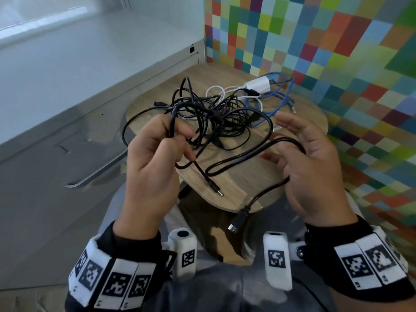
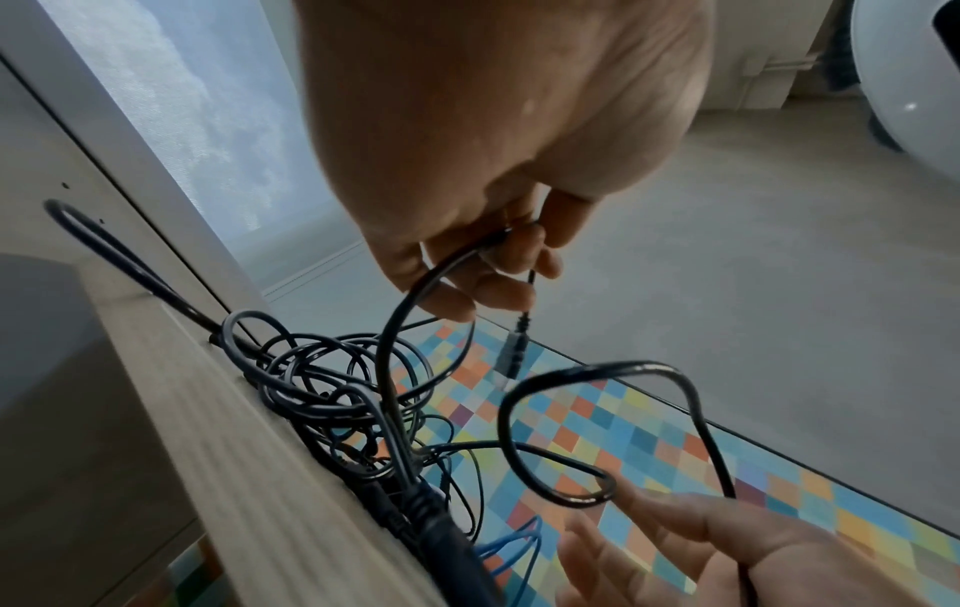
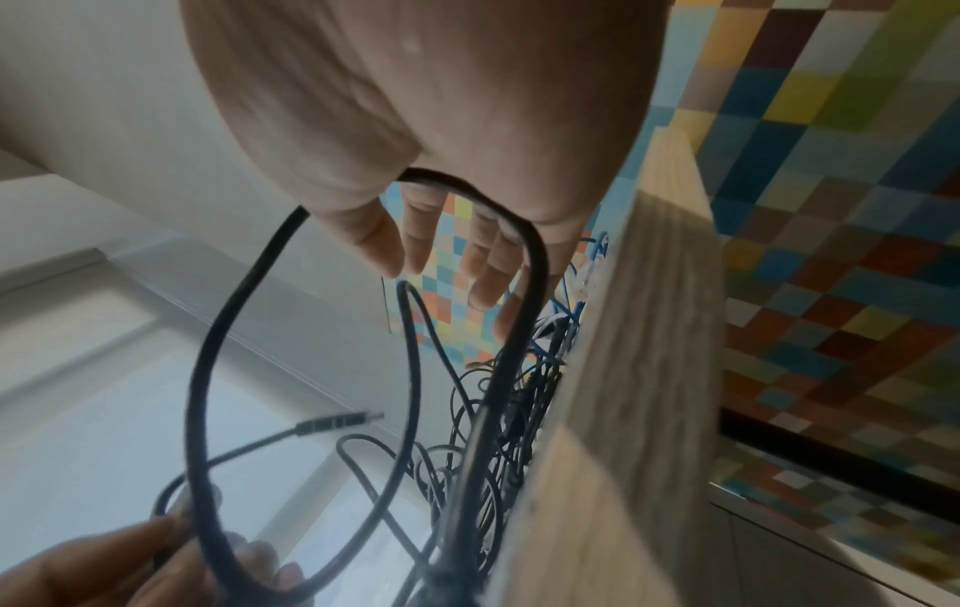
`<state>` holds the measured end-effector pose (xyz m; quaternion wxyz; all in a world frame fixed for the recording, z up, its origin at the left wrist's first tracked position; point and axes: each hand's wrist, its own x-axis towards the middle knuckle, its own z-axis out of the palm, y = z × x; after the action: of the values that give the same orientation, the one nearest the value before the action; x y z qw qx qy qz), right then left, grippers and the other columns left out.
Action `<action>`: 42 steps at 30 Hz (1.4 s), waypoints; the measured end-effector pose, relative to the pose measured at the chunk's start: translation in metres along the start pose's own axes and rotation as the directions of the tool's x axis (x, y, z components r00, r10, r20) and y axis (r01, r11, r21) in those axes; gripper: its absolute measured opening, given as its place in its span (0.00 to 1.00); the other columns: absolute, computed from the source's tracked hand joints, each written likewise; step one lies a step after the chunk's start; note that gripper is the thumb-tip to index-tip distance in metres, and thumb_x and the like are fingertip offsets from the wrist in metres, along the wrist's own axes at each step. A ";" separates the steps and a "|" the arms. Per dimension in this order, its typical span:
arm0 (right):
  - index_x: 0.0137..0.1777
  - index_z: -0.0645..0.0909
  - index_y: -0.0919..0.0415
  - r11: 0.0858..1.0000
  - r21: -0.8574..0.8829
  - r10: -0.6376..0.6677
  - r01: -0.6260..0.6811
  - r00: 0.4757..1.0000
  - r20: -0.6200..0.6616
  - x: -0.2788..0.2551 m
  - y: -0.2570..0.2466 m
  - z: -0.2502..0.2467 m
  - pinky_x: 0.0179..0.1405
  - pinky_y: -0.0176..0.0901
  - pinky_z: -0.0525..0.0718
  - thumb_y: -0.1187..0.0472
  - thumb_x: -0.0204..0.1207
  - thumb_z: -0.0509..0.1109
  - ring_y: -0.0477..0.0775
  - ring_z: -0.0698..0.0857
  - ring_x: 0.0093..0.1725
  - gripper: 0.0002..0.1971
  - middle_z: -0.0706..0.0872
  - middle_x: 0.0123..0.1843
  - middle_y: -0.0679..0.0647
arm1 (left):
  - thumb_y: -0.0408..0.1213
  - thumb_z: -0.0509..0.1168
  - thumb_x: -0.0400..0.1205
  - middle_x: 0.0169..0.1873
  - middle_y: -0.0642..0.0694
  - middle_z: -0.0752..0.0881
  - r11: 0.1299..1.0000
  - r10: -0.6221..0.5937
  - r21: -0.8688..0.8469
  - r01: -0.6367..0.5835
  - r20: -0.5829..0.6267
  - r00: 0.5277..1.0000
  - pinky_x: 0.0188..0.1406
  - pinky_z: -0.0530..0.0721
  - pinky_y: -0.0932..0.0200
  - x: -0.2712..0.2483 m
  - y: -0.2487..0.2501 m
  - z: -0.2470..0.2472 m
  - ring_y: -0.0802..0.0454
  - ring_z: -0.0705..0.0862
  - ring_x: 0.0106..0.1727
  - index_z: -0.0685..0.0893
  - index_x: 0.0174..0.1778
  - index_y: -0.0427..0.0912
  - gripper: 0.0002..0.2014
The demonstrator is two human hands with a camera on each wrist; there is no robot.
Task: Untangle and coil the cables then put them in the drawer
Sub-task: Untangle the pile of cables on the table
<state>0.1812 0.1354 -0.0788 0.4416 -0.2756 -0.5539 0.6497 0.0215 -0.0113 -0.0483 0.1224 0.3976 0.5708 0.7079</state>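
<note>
A tangle of black cables [image 1: 216, 118] lies on a small wooden table [image 1: 247, 183], with a white charger [image 1: 257, 85] and a blue cable [image 1: 279, 100] behind it. My left hand [image 1: 177, 136] grips a thin black cable [image 1: 171, 124]; its barrel plug [image 1: 216, 190] hangs just over the table. My right hand [image 1: 276, 138] is held open, palm inward. A thicker black cable [image 1: 290, 139] is draped over the palm, its plug end [image 1: 235, 224] dangling below the table edge. In the left wrist view, fingers [image 2: 499, 287] pinch the thin cable. The right wrist view shows the thick cable [image 3: 538, 254] looped over the palm.
A grey cabinet stands to the left, with a drawer handle [image 1: 96, 174] near the table. A wall of coloured squares [image 1: 337, 64] bounds the right and back. My lap lies below the table's front edge.
</note>
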 end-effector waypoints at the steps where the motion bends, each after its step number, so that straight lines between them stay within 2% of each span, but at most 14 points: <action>1: 0.58 0.89 0.49 1.000 -0.002 -0.008 0.008 1.000 -0.003 0.001 -0.001 -0.001 0.50 0.50 0.89 0.69 0.74 0.68 0.52 0.87 0.56 0.19 0.89 0.54 0.48 | 0.20 0.55 0.77 0.32 0.44 0.74 1.000 -0.003 -0.009 0.003 -0.011 1.000 0.40 0.79 0.59 0.000 0.001 0.000 0.33 0.77 0.34 0.83 0.44 0.38 0.14; 5: 0.58 0.89 0.51 1.000 0.006 -0.001 0.001 0.999 -0.054 0.007 -0.010 -0.018 0.34 0.50 0.87 0.72 0.83 0.64 0.50 0.74 0.26 0.18 0.76 0.31 0.49 | 0.25 0.65 0.80 0.38 0.47 0.82 0.990 0.036 0.140 -0.023 -0.093 0.995 0.46 0.77 0.56 -0.002 0.000 -0.003 0.42 0.79 0.44 0.89 0.43 0.43 0.10; 8: 0.63 0.85 0.49 0.999 -0.015 -0.053 0.052 0.996 -0.067 0.019 -0.025 -0.045 0.27 0.42 0.80 0.68 0.78 0.70 0.45 0.64 0.19 0.18 0.71 0.26 0.48 | 0.32 0.74 0.82 0.35 0.57 0.79 0.974 0.106 0.217 -0.068 -0.166 0.980 0.43 0.75 0.61 -0.002 0.003 -0.005 0.53 0.75 0.40 0.92 0.49 0.49 0.06; 12: 0.72 0.81 0.46 0.988 -0.135 -0.026 0.069 0.955 0.296 0.025 -0.046 -0.075 0.35 0.37 0.85 0.66 0.47 0.86 0.47 0.78 0.30 0.47 0.79 0.34 0.52 | 0.33 0.73 0.84 0.28 0.60 0.76 0.984 0.148 0.122 -0.130 -0.159 0.976 0.40 0.77 0.62 0.001 0.007 -0.006 0.57 0.72 0.31 0.91 0.58 0.42 0.08; 16: 0.76 0.82 0.44 0.949 -0.303 0.058 0.085 0.899 0.434 0.020 -0.053 -0.085 0.52 0.52 0.88 0.42 0.50 0.93 0.55 0.83 0.42 0.49 0.84 0.42 0.54 | 0.32 0.69 0.86 0.32 0.58 0.86 0.984 0.177 0.001 -0.178 -0.108 0.978 0.33 0.79 0.64 0.000 0.020 -0.001 0.54 0.81 0.27 0.88 0.59 0.39 0.08; 19: 0.74 0.84 0.43 0.929 -0.350 0.072 0.116 0.875 0.480 0.015 -0.061 -0.078 0.51 0.43 0.88 0.38 0.50 0.93 0.57 0.87 0.45 0.47 0.88 0.46 0.56 | 0.30 0.67 0.84 0.37 0.51 0.90 0.976 0.177 -0.120 -0.183 -0.061 0.982 0.35 0.82 0.62 -0.001 0.031 0.003 0.43 0.88 0.32 0.89 0.55 0.35 0.07; 22: 0.69 0.86 0.47 0.957 -0.261 -0.001 0.126 0.902 0.432 0.011 -0.067 -0.060 0.53 0.44 0.88 0.36 0.58 0.89 0.57 0.87 0.49 0.38 0.89 0.49 0.57 | 0.27 0.65 0.83 0.43 0.47 0.92 0.967 0.190 -0.178 -0.182 0.025 0.982 0.42 0.86 0.58 0.001 0.034 0.001 0.42 0.91 0.40 0.85 0.59 0.38 0.10; 25: 0.59 0.87 0.47 0.918 -0.301 -0.192 0.258 0.954 0.232 0.009 -0.070 -0.037 0.54 0.49 0.87 0.39 0.68 0.84 0.55 0.86 0.48 0.23 0.87 0.45 0.52 | 0.25 0.56 0.79 0.47 0.39 0.93 0.968 0.108 -0.237 -0.082 0.098 0.989 0.47 0.86 0.56 0.000 0.029 -0.004 0.36 0.91 0.46 0.85 0.61 0.34 0.18; 28: 0.51 0.84 0.49 0.845 -0.388 -0.326 0.367 0.930 0.170 0.004 -0.075 -0.016 0.40 0.70 0.85 0.50 0.76 0.81 0.70 0.81 0.36 0.10 0.80 0.35 0.63 | 0.30 0.51 0.78 0.50 0.33 0.91 0.964 0.011 -0.265 0.029 0.149 0.989 0.48 0.85 0.42 -0.004 0.025 -0.006 0.27 0.89 0.50 0.88 0.57 0.32 0.21; 30: 0.50 0.84 0.53 0.813 -0.404 -0.369 0.419 0.908 0.198 -0.002 -0.078 -0.007 0.29 0.69 0.81 0.57 0.81 0.78 0.68 0.78 0.27 0.05 0.77 0.30 0.63 | 0.35 0.57 0.83 0.49 0.35 0.91 0.978 0.005 -0.209 0.021 0.126 0.992 0.48 0.86 0.38 -0.005 0.025 -0.002 0.27 0.90 0.48 0.89 0.55 0.34 0.16; 32: 0.49 0.84 0.53 0.788 -0.407 -0.411 0.462 0.887 0.212 -0.008 -0.080 0.002 0.25 0.64 0.79 0.60 0.82 0.77 0.66 0.78 0.26 0.04 0.79 0.30 0.64 | 0.27 0.64 0.85 0.48 0.37 0.91 0.990 0.006 -0.138 0.004 0.072 0.997 0.45 0.89 0.48 -0.005 0.026 0.002 0.34 0.92 0.44 0.88 0.54 0.37 0.08; 36: 0.56 0.81 0.50 0.698 -0.421 -0.554 0.579 0.809 0.193 -0.014 -0.078 0.014 0.49 0.57 0.86 0.65 0.82 0.77 0.63 0.87 0.49 0.10 0.86 0.51 0.57 | 0.20 0.61 0.87 0.46 0.38 0.88 0.996 0.008 -0.086 -0.003 0.057 0.998 0.34 0.89 0.52 -0.005 0.026 0.004 0.39 0.90 0.30 0.86 0.50 0.39 0.11; 39: 0.68 0.80 0.57 0.530 -0.577 -0.609 0.621 0.753 0.250 -0.014 -0.075 0.014 0.70 0.50 0.77 0.63 0.80 0.78 0.58 0.80 0.69 0.19 0.80 0.66 0.53 | 0.23 0.56 0.88 0.40 0.45 0.85 0.996 0.040 -0.086 -0.034 0.074 0.996 0.20 0.74 0.61 -0.005 0.029 0.004 0.45 0.74 0.18 0.86 0.49 0.41 0.14; 42: 0.72 0.76 0.57 0.507 -0.593 -0.641 0.625 0.734 0.226 -0.014 -0.072 0.011 0.63 0.52 0.81 0.63 0.80 0.78 0.56 0.82 0.66 0.23 0.78 0.66 0.51 | 0.23 0.55 0.86 0.35 0.45 0.79 0.984 0.022 -0.177 -0.003 0.106 0.994 0.20 0.60 0.59 -0.006 0.029 0.001 0.53 0.63 0.20 0.87 0.51 0.39 0.15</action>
<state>0.1974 0.1177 -0.0083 0.5338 -0.1934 -0.7952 0.2129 0.0338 -0.0234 -0.0246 0.1832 0.4263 0.4961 0.7339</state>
